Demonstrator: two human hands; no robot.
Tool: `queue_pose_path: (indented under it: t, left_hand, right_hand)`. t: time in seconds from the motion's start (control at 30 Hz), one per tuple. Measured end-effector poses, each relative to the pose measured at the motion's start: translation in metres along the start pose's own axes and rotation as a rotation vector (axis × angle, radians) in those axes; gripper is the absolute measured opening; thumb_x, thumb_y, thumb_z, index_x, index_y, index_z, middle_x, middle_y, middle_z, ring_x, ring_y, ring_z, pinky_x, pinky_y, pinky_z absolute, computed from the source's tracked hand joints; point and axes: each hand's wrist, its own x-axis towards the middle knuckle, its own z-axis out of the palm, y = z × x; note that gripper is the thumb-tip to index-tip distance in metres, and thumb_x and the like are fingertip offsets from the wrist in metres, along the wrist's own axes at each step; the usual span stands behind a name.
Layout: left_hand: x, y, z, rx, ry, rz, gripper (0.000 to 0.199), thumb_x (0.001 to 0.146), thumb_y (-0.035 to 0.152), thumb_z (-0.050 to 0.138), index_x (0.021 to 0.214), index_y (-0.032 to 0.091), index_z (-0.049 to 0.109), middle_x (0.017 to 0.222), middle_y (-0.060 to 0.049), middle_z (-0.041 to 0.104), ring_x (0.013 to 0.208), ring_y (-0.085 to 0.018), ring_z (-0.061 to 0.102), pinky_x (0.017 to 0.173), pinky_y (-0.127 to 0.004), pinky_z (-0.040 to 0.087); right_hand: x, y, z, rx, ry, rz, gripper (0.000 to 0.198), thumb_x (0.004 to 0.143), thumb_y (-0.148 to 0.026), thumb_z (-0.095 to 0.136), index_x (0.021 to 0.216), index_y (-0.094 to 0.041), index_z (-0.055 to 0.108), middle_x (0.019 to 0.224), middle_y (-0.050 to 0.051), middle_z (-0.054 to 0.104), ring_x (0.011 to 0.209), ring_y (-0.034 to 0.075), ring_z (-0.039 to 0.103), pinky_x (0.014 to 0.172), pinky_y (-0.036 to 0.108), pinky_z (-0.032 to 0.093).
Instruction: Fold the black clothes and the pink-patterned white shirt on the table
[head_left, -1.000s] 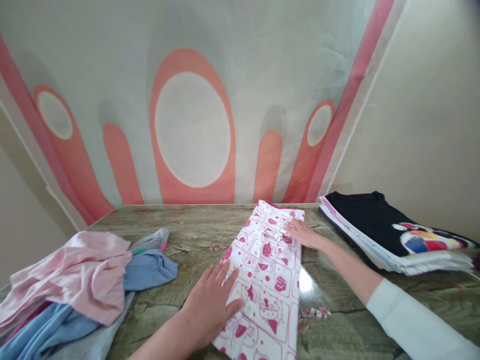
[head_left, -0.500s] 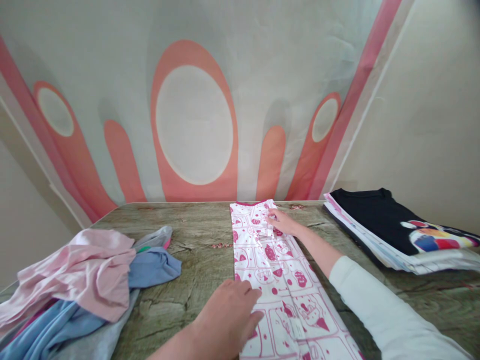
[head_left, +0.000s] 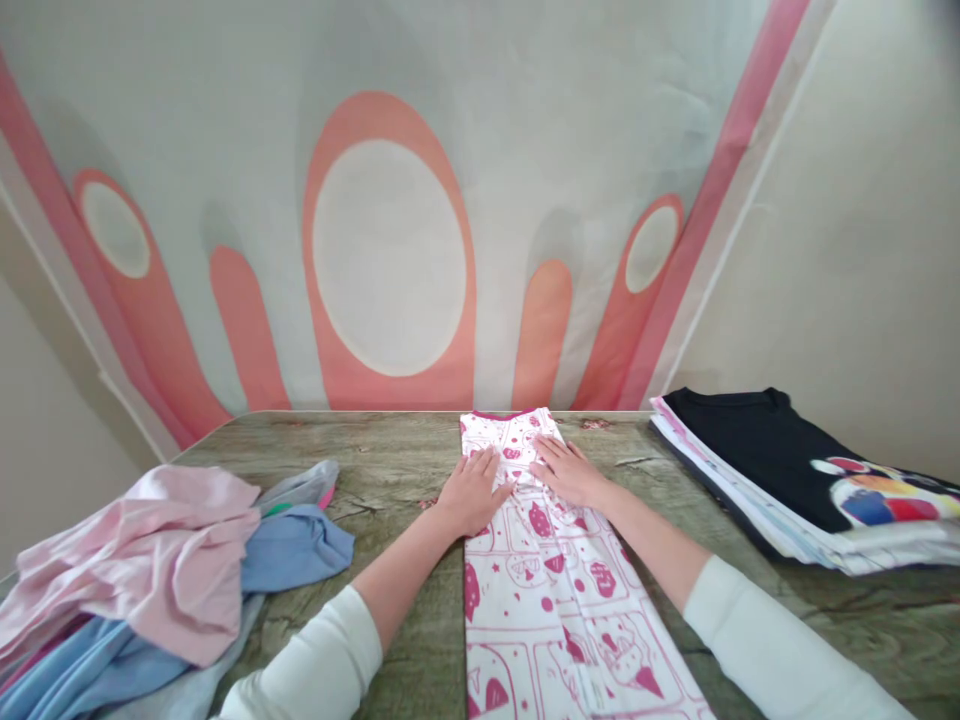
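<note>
A white garment with a magenta print (head_left: 551,570) lies folded into a long strip, its magenta-edged neckline at the table's far edge. My left hand (head_left: 472,492) lies flat on the strip's left side near the neckline, fingers stretched out. On the right side of the same cloth rests my right hand (head_left: 568,470), also flat with its fingers extended. Both palms press on the fabric without gripping it. The near end of the garment runs out of view at the bottom.
A loose heap of clothes, with a pink garment (head_left: 150,560) on top and a blue one (head_left: 296,548) beside it, lies at the left. At the right stands a folded stack topped by a black T-shirt (head_left: 750,450). The wooden table (head_left: 390,560) meets a printed backdrop.
My left hand has moved forward from the near part of the garment up to the neckline area. My right hand has shifted slightly and now lies flatter on the cloth.
</note>
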Motion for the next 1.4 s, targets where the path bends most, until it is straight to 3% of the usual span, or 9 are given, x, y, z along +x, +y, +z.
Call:
queue_pose_path:
  t: [0.23,0.33,0.47,0.7,0.9,1.07,1.27,1.4]
  left_hand:
    - [-0.003,-0.006,0.014,0.041,0.028,0.015,0.068,0.091,0.056,0.010,0.141,0.011,0.024,0.147,-0.011,0.021,0.135,-0.025,0.018,0.108,-0.039,0.014]
    - [-0.003,-0.006,0.014,0.045,0.038,0.013,0.068,0.091,0.056,0.010,0.140,0.011,0.025,0.147,-0.011,0.022,0.135,-0.025,0.018,0.108,-0.038,0.015]
    - [-0.004,-0.006,0.014,0.051,0.047,0.011,0.067,0.091,0.055,0.011,0.139,0.011,0.028,0.146,-0.012,0.024,0.135,-0.026,0.018,0.108,-0.039,0.017]
    - [0.022,-0.017,0.008,0.094,0.065,-0.055,0.052,0.094,0.044,0.019,0.129,0.015,0.043,0.137,-0.012,0.041,0.125,-0.025,0.037,0.099,-0.040,0.032]
    - [0.059,-0.052,0.021,0.034,-0.003,-0.143,0.057,0.092,0.047,0.019,0.139,0.016,0.028,0.146,-0.009,0.025,0.134,-0.023,0.021,0.107,-0.043,0.019]
    - [0.064,-0.077,0.025,0.032,-0.047,-0.207,0.063,0.090,0.052,0.015,0.142,0.017,0.020,0.149,-0.006,0.018,0.136,-0.022,0.016,0.107,-0.046,0.017]
    - [0.061,-0.080,0.032,0.089,0.012,-0.211,0.064,0.090,0.053,0.012,0.143,0.018,0.019,0.149,-0.005,0.018,0.135,-0.023,0.017,0.106,-0.045,0.017]
    - [0.061,-0.080,0.033,0.095,0.030,-0.203,0.063,0.090,0.053,0.012,0.143,0.019,0.019,0.148,-0.006,0.019,0.135,-0.023,0.018,0.106,-0.044,0.018]
  right_hand:
    - [0.017,0.012,-0.002,-0.058,-0.008,0.175,0.072,0.088,-0.060,0.011,0.141,-0.014,0.025,0.148,0.009,0.021,0.136,0.024,0.014,0.108,0.046,0.005]
    - [0.033,0.001,-0.002,-0.053,0.015,0.099,0.070,0.088,-0.059,0.014,0.142,-0.016,0.023,0.149,0.007,0.018,0.137,0.022,0.010,0.109,0.043,0.004]
    - [0.048,-0.011,0.000,0.013,-0.058,-0.050,0.070,0.088,-0.061,0.014,0.143,-0.019,0.023,0.150,0.004,0.015,0.137,0.021,0.009,0.109,0.038,0.008]
    - [0.051,-0.007,0.002,0.019,-0.052,-0.071,0.075,0.084,-0.067,0.012,0.144,-0.021,0.019,0.151,0.003,0.010,0.137,0.022,0.005,0.109,0.038,0.006]
    - [0.050,-0.006,0.005,0.017,-0.039,-0.061,0.077,0.083,-0.069,0.011,0.143,-0.022,0.019,0.151,0.002,0.008,0.137,0.022,0.005,0.109,0.037,0.004]
    - [0.051,-0.005,0.003,0.030,-0.068,-0.046,0.080,0.082,-0.071,0.012,0.144,-0.020,0.016,0.151,0.003,0.005,0.137,0.022,0.004,0.109,0.036,0.004]
    - [0.063,-0.003,0.000,0.001,-0.088,0.096,0.079,0.084,-0.067,0.012,0.144,-0.015,0.014,0.151,0.007,0.010,0.137,0.021,0.005,0.109,0.039,0.007]
    - [0.071,0.000,0.001,-0.014,-0.035,0.113,0.076,0.085,-0.065,0.016,0.143,-0.016,0.016,0.150,0.008,0.013,0.137,0.021,0.008,0.108,0.041,0.008]
